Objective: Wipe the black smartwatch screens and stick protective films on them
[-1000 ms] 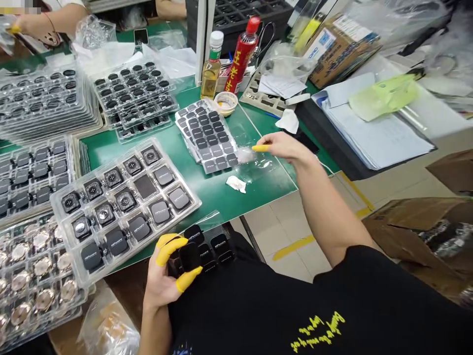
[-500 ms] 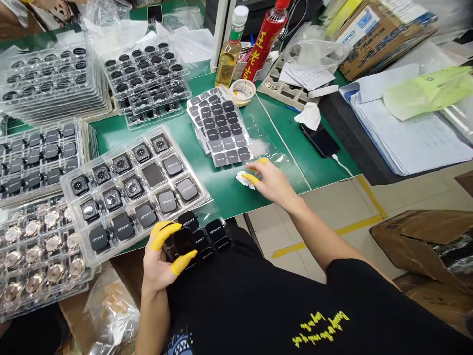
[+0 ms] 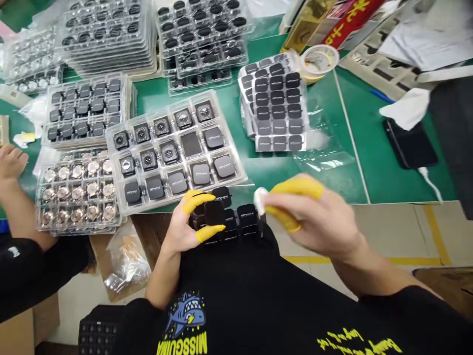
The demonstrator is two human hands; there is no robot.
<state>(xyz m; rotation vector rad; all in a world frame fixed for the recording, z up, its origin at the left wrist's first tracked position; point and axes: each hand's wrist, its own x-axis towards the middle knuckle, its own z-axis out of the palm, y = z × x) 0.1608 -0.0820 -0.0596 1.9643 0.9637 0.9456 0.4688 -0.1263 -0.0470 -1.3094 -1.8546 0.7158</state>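
Yellow finger covers are on both my hands. My left hand (image 3: 188,224) grips a square black watch face (image 3: 214,213) by its edges, with a sheet of black labels (image 3: 247,215) beneath and beside it over my lap. My right hand (image 3: 314,212), slightly blurred, pinches a small white wipe (image 3: 260,201) to the right of the watch face, not touching it. In front of my left hand lies a clear tray (image 3: 242,172) of watches, some showing round sensor backs and others covered by dark square labels. One compartment holds only a flat dark square.
Stacked trays (image 3: 144,54) stand at the back left, with a tray of round watches (image 3: 77,190) nearer. Label sheets (image 3: 279,108), a tape roll (image 3: 320,61) and a phone (image 3: 410,143) lie to the right. A co-worker's hand (image 3: 11,160) is at far left.
My right hand has lifted the white wipe from the table and brought it towards my left hand. My left hand still holds the watch face. The view has shifted left.
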